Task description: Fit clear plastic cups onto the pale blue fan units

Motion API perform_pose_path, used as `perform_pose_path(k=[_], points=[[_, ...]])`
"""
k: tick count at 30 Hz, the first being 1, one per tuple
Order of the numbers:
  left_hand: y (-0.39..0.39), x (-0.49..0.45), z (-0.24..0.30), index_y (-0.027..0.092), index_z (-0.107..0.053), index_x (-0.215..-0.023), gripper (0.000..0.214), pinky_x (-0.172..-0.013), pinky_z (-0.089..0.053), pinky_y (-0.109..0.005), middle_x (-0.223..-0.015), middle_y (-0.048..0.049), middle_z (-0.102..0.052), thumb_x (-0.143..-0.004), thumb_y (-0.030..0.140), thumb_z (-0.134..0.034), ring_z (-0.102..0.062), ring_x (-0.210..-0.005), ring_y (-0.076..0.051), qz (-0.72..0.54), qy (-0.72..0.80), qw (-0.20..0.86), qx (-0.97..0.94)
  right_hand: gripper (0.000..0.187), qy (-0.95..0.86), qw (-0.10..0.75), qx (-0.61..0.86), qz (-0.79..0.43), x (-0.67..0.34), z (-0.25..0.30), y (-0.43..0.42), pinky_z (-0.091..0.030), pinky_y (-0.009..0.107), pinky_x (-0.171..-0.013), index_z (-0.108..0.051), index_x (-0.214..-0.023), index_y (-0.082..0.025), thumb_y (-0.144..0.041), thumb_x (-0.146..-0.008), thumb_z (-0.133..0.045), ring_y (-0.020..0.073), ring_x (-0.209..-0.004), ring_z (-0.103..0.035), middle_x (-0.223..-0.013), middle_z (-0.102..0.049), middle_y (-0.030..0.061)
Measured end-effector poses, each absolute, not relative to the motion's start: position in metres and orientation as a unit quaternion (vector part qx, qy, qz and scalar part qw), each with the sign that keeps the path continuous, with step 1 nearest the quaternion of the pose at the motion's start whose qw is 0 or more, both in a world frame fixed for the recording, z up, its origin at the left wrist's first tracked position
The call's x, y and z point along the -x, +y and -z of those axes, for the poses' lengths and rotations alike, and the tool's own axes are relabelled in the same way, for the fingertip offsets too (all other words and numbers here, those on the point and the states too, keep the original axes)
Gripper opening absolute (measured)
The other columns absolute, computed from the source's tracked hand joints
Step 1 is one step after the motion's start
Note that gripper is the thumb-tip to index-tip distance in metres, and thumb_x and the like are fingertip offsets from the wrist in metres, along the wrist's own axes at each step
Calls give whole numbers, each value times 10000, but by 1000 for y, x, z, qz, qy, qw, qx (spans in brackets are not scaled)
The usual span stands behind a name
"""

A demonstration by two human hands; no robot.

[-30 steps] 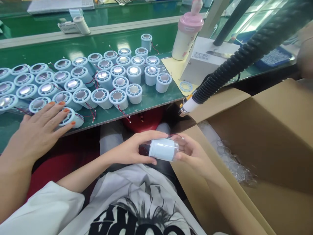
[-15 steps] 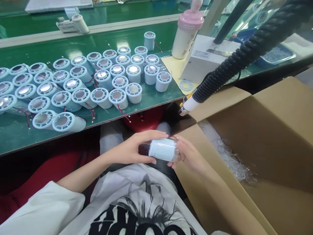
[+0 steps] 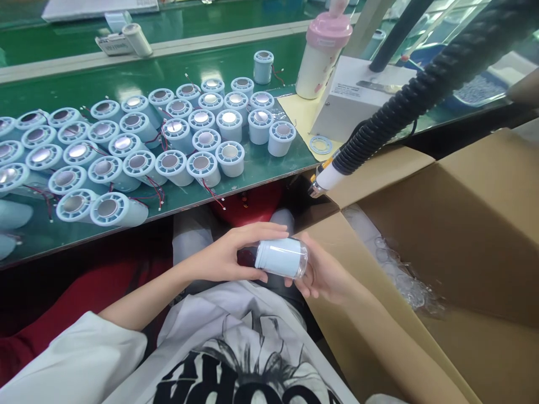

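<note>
A light-blue cylinder (image 3: 275,255) lies on its side between my hands, above my lap. Clear plastic (image 3: 302,259) wraps its right end like a cup. My left hand (image 3: 223,255) grips the cylinder's left rim, with thumb and fingers on opposite sides. My right hand (image 3: 322,272) is closed around the clear plastic end, its fingertips showing underneath. On the green bench (image 3: 269,168), several similar light-blue cylinders (image 3: 172,163) stand or lean in rows, with grey discs in their ribbed tops and thin red and black wires.
An open cardboard box (image 3: 471,224) at my right holds clear plastic pieces (image 3: 404,280). A black corrugated hose (image 3: 379,112) with a white nozzle slants over its edge. A pink-lidded bottle (image 3: 324,56) and a light-blue ring (image 3: 320,145) are near a white stand (image 3: 349,104).
My right hand has shifted its fingers lower around the clear end, while my left hand keeps its grip. Blue cylinders have appeared at the lower left edge. The lone rear cylinder has moved slightly right.
</note>
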State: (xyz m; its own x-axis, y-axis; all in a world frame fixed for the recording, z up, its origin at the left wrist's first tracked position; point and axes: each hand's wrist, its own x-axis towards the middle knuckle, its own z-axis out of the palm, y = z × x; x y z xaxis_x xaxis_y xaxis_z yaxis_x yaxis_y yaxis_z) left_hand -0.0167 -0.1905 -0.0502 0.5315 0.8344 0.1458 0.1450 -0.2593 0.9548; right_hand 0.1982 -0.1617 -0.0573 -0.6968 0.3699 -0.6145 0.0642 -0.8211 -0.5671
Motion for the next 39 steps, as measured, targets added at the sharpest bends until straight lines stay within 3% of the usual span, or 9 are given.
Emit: perform_pose_path(k=[7,10,12,14,16,19,26,32,39], points=[[-193,13,49,259,-507,-1290,623,-984,-458,-363,-1333,-115,-502,-713,190,-732,-477,-1240,-253,-340,350,509,-709,787,-279,26,382,-881,-197,56,-163,-300,101,-256,-572,-627,-123,-600,-921,-19,52,-290,-482,-472,-582,45],[-195,12,46,263,-476,-1303,610,-913,-509,-325,-1307,-102,-501,-740,214,-708,-512,-1185,-235,-324,390,564,-652,723,-400,86,425,-807,-199,63,-167,-404,166,-317,-582,-727,-126,-614,-913,-82,102,-356,-538,-507,-592,49],[-196,11,45,277,-452,-1311,617,-899,-519,-319,-1286,-84,-509,-749,231,-703,-549,-1125,-212,-316,411,605,-604,480,-530,175,471,-683,-204,68,-169,-514,235,-454,-577,-904,-135,-501,-937,-269,144,-506,-620,-661,-655,61],[-197,11,43,286,-447,-1306,612,-886,-524,-318,-1245,-67,-531,-752,244,-704,-573,-1074,-196,-313,419,637,-565,283,-657,270,450,-542,-209,71,-169,-569,321,-692,-499,-1145,-165,-304,-905,-441,190,-825,-668,-1038,-662,118],[-197,10,40,292,-446,-1306,612,-852,-534,-312,-1204,-57,-549,-753,256,-705,-586,-1034,-190,-313,422,656,-542,480,-755,333,348,-444,-214,73,-168,-509,407,-913,-376,-1305,-236,-152,-853,-515,229,-1171,-539,-1402,-434,133],[-197,10,39,292,-442,-1319,618,-814,-538,-308,-1144,-53,-583,-758,269,-701,-606,-978,-189,-306,426,666,-531,605,-820,350,229,-392,-219,73,-168,-418,414,-1041,-380,-1323,-338,-32,-827,-541,205,-1318,-397,-1494,-319,53],[-168,10,63,295,-425,-1366,724,-996,-435,-340,-1378,-75,-487,-718,203,-736,-527,-1193,-235,-337,359,669,-557,555,-591,388,294,-644,-209,96,-163,-511,415,-943,-506,-1247,-282,-257,-745,-741,250,-1170,-553,-1314,-548,77],[-106,-8,96,185,-517,-1269,629,-990,-432,-368,-1293,-129,-551,-691,229,-761,-547,-1159,-236,-368,342,677,-537,584,-526,507,338,-593,-205,138,-131,-535,418,-882,-521,-1194,-261,-347,-678,-781,267,-1132,-568,-1331,-529,103],[-89,-7,92,185,-530,-1233,580,-974,-457,-382,-1292,-134,-556,-700,227,-754,-581,-1128,-233,-352,326,672,-564,554,-551,515,319,-574,-214,139,-115,-512,395,-906,-548,-1170,-280,-318,-672,-788,255,-1190,-524,-1367,-490,92]])
